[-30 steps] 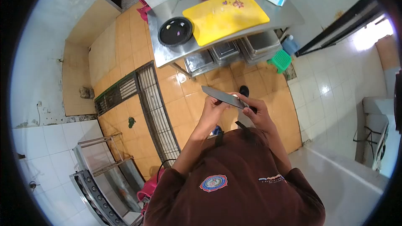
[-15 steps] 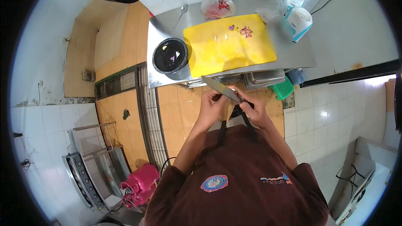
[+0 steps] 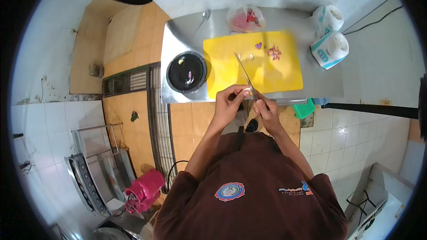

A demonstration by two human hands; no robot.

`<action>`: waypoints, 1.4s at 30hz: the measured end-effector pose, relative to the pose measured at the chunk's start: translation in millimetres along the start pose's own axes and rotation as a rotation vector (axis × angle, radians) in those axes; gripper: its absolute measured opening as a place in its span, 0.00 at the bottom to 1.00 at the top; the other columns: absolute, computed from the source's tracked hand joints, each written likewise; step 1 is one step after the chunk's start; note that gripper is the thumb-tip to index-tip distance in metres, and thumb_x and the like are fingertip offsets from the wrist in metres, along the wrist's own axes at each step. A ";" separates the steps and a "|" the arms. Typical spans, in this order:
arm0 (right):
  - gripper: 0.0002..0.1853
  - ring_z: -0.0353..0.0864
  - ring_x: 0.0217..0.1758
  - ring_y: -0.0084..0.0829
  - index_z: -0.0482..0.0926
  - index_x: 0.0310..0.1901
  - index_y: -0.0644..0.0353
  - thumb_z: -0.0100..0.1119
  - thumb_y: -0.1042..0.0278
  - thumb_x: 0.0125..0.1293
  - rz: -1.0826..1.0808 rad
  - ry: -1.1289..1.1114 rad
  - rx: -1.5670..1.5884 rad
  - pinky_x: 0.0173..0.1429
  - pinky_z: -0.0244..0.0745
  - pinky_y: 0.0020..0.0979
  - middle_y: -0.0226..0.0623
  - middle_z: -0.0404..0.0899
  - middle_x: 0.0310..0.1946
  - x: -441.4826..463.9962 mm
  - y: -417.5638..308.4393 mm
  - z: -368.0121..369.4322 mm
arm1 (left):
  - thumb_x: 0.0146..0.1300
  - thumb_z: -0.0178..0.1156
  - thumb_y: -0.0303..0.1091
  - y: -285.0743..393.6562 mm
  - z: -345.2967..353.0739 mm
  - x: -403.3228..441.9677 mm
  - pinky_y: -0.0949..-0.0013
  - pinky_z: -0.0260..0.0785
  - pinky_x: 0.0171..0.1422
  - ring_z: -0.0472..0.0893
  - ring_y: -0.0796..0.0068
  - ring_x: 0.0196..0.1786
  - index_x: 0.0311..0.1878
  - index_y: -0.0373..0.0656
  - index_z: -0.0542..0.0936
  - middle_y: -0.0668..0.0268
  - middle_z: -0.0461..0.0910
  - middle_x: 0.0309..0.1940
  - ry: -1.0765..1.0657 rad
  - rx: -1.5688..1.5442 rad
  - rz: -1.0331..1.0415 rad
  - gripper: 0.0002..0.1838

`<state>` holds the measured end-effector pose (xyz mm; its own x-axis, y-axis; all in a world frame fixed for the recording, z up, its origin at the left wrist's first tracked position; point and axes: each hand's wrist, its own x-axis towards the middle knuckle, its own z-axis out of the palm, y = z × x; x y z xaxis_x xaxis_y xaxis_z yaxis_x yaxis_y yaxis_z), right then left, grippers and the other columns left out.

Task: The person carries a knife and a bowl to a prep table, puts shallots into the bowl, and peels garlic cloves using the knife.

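My right hand (image 3: 268,114) is wrapped round the handle of a kitchen knife (image 3: 243,68), its blade pointing up and left over the board. Pinched in the fingers of my left hand (image 3: 227,106) is a small pale garlic clove (image 3: 248,90), close against the blade. Both hands are at the front edge of the yellow cutting board (image 3: 227,73). On the board lie another whitish clove (image 3: 251,56), a purple shallot piece (image 3: 258,45) and a little heap of reddish peels (image 3: 275,53).
A black stone mortar (image 3: 169,79) with a few pieces inside stands left of the board. Behind are a spoon (image 3: 206,15) and a plastic bag (image 3: 240,23) with red contents. Tissue rolls (image 3: 330,52) stand at right. A green basket (image 3: 304,108) is below the counter.
Both hands have moved up and forward from before my body to the board's front edge. The blade has swung to point more steeply away. The clove now shows in my left fingers.
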<state>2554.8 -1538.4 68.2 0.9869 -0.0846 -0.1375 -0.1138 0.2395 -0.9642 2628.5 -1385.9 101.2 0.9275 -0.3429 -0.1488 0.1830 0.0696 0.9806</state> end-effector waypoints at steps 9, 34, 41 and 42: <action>0.21 0.64 0.28 0.17 0.78 0.44 0.60 0.49 0.47 0.79 0.097 -0.029 0.186 0.35 0.61 0.24 0.22 0.66 0.24 61.3 9.3 -6.7 | 0.69 0.66 0.32 12.2 -34.8 73.6 0.74 0.71 0.51 0.80 0.81 0.43 0.51 0.32 0.85 0.66 0.86 0.37 -0.188 0.041 -0.067 0.13; 0.31 0.61 0.33 0.17 0.65 0.73 0.66 0.46 0.50 0.80 -0.188 -0.196 -0.201 0.41 0.58 0.21 0.21 0.63 0.30 128.3 -36.2 2.3 | 0.68 0.66 0.29 25.0 -46.8 123.7 0.77 0.71 0.44 0.81 0.85 0.37 0.44 0.36 0.84 0.68 0.86 0.34 -0.122 -0.122 0.074 0.07; 0.27 0.61 0.33 0.17 0.73 0.65 0.67 0.41 0.49 0.82 -0.160 -0.192 -0.108 0.40 0.59 0.23 0.23 0.64 0.29 144.6 -39.1 4.3 | 0.68 0.66 0.29 32.2 -48.6 135.7 0.76 0.72 0.47 0.81 0.85 0.39 0.46 0.35 0.84 0.68 0.86 0.35 -0.077 0.008 0.171 0.08; 0.26 0.61 0.33 0.18 0.74 0.60 0.66 0.41 0.48 0.82 -0.122 -0.198 -0.029 0.40 0.59 0.23 0.23 0.64 0.29 145.2 -38.7 5.1 | 0.69 0.66 0.29 35.7 -49.0 135.7 0.76 0.72 0.47 0.81 0.84 0.39 0.46 0.34 0.84 0.68 0.86 0.35 -0.073 0.006 0.159 0.08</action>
<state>2703.1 -1555.1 86.7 0.9964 0.0806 0.0244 0.0069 0.2112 -0.9774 2776.9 -1384.1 109.8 0.9182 -0.3957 0.0173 0.0341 0.1225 0.9919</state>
